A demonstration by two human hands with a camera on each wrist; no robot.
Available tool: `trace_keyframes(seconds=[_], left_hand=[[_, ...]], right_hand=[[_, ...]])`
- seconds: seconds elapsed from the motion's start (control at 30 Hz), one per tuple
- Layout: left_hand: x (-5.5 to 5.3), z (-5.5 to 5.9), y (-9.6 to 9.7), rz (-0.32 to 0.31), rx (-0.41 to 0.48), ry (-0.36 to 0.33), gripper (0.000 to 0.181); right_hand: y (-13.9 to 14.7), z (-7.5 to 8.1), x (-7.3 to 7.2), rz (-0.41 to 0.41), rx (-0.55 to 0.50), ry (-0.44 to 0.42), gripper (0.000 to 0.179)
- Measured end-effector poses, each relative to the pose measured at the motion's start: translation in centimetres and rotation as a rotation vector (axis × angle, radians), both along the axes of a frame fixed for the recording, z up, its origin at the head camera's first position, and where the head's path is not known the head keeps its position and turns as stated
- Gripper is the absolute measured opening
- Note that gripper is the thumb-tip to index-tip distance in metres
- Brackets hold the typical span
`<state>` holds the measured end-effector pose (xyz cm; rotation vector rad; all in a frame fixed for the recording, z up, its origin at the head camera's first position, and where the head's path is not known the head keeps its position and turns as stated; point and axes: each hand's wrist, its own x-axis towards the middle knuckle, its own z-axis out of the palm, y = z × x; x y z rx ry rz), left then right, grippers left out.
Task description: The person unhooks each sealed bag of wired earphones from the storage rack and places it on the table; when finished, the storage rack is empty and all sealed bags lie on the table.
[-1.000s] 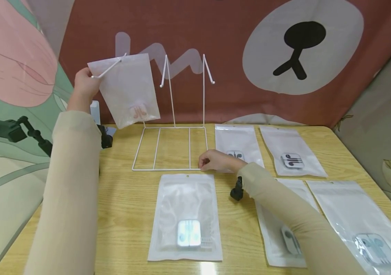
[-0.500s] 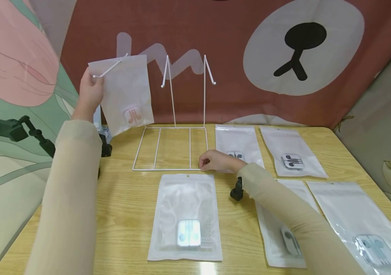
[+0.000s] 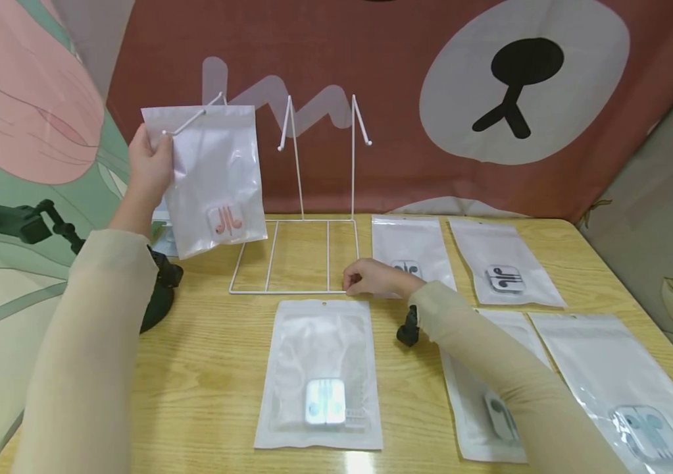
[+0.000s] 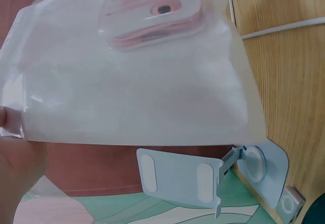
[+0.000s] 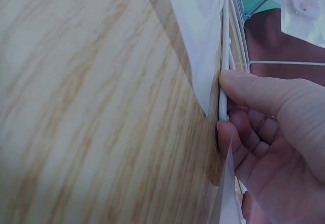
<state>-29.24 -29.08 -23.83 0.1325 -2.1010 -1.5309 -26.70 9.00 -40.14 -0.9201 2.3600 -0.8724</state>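
A clear-and-white zip bag (image 3: 208, 171) with pink earphones in a case hangs at the rack's left prong, which passes through the hole near its top edge. My left hand (image 3: 151, 163) pinches the bag's upper left side, thumb in front. In the left wrist view the bag (image 4: 132, 92) fills much of the picture and only part of the hand shows. The white wire display rack (image 3: 289, 291) stands on the table, its other two prongs bare. At its front right corner, my right hand (image 3: 372, 275) pinches the base wire, seen closely in the right wrist view.
An earphone bag (image 3: 321, 349) lies in front of the rack. Several more bags, such as one with black earphones (image 3: 504, 263), lie on the right. A light blue folding stand (image 4: 177, 176) and a black device on an arm (image 3: 16, 224) are at the left.
The bag has come down and toward me along the left prong, turning to face me more. My left hand has shifted with it, its forearm moving left. My right hand stays still.
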Motion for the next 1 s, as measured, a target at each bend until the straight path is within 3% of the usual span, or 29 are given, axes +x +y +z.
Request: trace_keyframes(seconds=[0.17, 0.33, 0.5, 0.67, 0.83, 1.0], left_hand=[[1.6, 0.2, 0.0, -0.025, 0.068, 0.018, 0.023], [3.7, 0.5, 0.0, -0.078, 0.216, 0.025, 0.02], [6.3, 0.6, 0.0, -0.142, 0.318, -0.015, 0.026], [8.7, 1.0, -0.3, -0.178, 0.306, -0.078, 0.038], [10.5, 1.5, -0.7, -0.224, 0.302, -0.052, 0.04], [12.3, 2.2, -0.9, -0.229, 0.273, -0.089, 0.043]], right_hand=[[0.2, 0.2, 0.1, 0.009, -0.019, -0.003, 0.008], [0.4, 0.3, 0.2, 0.045, -0.052, 0.002, 0.012], [0.1, 0.7, 0.7, 0.0, -0.025, -0.016, 0.009], [0.1, 0.2, 0.4, -0.014, -0.016, -0.018, 0.009], [0.1, 0.2, 0.4, -0.007, -0.013, -0.009, 0.009], [0.0, 0.3, 0.4, -0.008, -0.014, -0.009, 0.009]])
